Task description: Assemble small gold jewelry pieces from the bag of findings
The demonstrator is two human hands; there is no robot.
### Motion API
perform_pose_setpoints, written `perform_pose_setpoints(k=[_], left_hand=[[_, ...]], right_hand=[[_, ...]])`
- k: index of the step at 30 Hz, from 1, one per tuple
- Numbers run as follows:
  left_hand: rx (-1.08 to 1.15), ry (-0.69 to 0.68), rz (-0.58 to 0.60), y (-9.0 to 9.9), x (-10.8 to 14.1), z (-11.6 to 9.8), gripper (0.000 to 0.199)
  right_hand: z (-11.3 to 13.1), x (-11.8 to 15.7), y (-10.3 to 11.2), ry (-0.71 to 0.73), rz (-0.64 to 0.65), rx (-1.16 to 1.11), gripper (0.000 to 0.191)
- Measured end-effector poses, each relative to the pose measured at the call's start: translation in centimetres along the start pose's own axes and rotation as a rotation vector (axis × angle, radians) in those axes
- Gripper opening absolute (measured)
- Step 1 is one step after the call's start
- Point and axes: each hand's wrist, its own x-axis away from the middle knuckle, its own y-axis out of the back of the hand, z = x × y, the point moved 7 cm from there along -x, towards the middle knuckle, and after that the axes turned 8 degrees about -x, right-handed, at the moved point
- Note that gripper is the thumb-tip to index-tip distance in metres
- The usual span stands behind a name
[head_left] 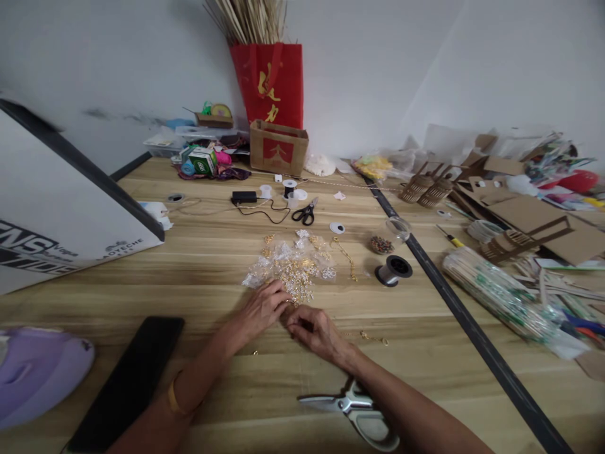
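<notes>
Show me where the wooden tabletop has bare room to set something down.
Bare patches: between the white printed box and the pile of gold and clear pieces; between the right forearm and the long black strip. Crowded: that pile, beside the left hand and right hand; and beyond the strip, around flat brown cardboard.

Both hands (314,330) nearly meet beside a pile of small gold pieces (295,274) on a wooden table (250,407).

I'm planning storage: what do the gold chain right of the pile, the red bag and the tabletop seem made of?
Gold chain: probably metal, shiny, from its glinting yellow links.
Red bag: fabric or coated paper, fairly matte; its flat sides leave it open.
Tabletop: wood or wood-look laminate, smooth, with streaked grain.
</notes>
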Motion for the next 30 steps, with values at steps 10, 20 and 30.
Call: perform_pose_setpoints(k=[10, 20, 30], left_hand=[[-0.091, 0.129, -0.104, 1.7, -0.2, 1.0, 0.019], [-0.049, 0.04, 0.001, 0.5, -0.3, -0.1, 0.017], [-0.12, 0.109, 0.007, 1.2, -0.4, 1.1, 0.02]], right_hand=[[0.0, 0.0, 0.0, -0.007, 0.01, 0.036, 0.01], [-0.1, -0.1, -0.1, 0.007, 0.013, 0.021, 0.009], [-0.1, 0.0, 0.0, -0.02, 0.014, 0.03, 0.009]])
